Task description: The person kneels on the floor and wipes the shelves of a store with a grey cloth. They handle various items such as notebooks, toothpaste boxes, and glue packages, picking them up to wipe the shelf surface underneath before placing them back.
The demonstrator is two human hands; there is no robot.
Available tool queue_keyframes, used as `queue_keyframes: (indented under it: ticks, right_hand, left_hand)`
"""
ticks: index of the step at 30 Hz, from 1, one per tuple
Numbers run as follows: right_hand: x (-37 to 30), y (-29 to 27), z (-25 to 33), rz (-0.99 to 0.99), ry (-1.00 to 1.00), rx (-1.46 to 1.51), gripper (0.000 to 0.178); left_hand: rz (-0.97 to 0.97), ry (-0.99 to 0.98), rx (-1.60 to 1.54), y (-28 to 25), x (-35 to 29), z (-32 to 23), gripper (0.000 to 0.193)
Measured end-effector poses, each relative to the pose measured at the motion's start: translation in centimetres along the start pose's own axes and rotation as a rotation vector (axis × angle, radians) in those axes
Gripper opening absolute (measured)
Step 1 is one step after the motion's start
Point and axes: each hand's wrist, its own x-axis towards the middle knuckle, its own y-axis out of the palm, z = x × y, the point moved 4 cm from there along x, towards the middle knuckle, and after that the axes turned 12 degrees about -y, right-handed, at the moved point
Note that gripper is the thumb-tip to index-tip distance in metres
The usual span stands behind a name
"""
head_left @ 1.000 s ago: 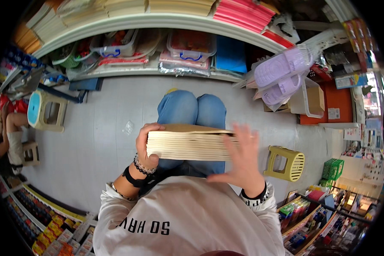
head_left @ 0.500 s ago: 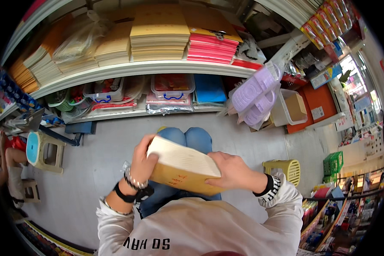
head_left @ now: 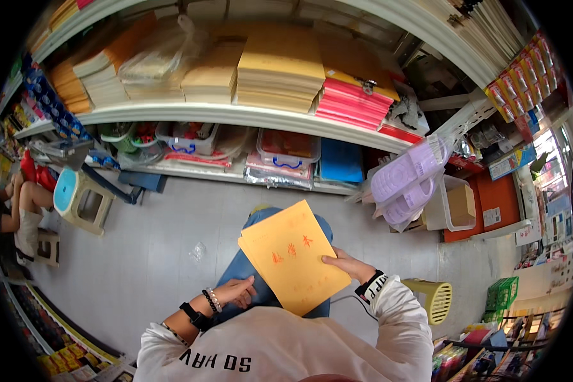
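Note:
A small stack of notebooks [head_left: 299, 267] with yellow-brown covers and red printing is tilted in front of my body, above my jeans-clad knees [head_left: 261, 218]. My right hand [head_left: 352, 265] grips its right edge, with the thumb on the top cover and the other fingers hidden underneath. Below the stack's left edge, my left hand [head_left: 238, 293] is apart from it, fingers loosely bent and nothing visible in them. A crumpled piece of clear plastic [head_left: 198, 252] lies on the floor to the left of my knees.
Ahead, a white shelf [head_left: 235, 114] carries paper stacks, with plastic boxes [head_left: 289, 148] below. Purple slippers [head_left: 406, 181] hang at its right end. A blue-topped stool [head_left: 83, 197] and a seated person [head_left: 30, 210] are at left; a yellow-green stool [head_left: 430, 299] stands at right.
My left hand has let go of the notebooks and dropped lower left. The stack has turned cover-up in my right hand. Clear plastic now shows on the floor, and the view has shifted.

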Motion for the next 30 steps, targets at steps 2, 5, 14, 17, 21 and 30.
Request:
queue_keyframes:
  ticks: [2,5,14,17,21,30]
  right_hand:
    - [0.2,0.1,-0.2,0.035,-0.082,-0.045,0.059]
    - [0.6,-0.5,-2.4,-0.011,0.003,0.002,0.06]
    - [0.9,0.1,1.3,0.134,-0.319,-0.898,0.075]
    - [1.1,1.4,2.7,0.047,-0.293,-0.808,0.077]
    - [1.8,0.9,2.0,0.081,-0.298,-0.87,0.078]
    - [2.7,-0.1,-0.8,-0.109,-0.039,-0.153,0.057]
  left_hand:
    - [0.03,-0.073,-0.028,2.2,-1.0,-0.2,0.067]
    - [0.405,0.205,-0.032,4.0,5.0,1.4,0.069]
    - [0.294,-0.008,-0.196,6.0,1.0,-0.6,0.06]
    - [0.285,0.01,-0.176,5.9,1.0,-0.2,0.063]
    - [0.159,-0.038,-0.143,6.0,0.5,-0.1,0.064]
    - [0.389,0.171,-0.308,6.7,2.6,-0.7,0.052]
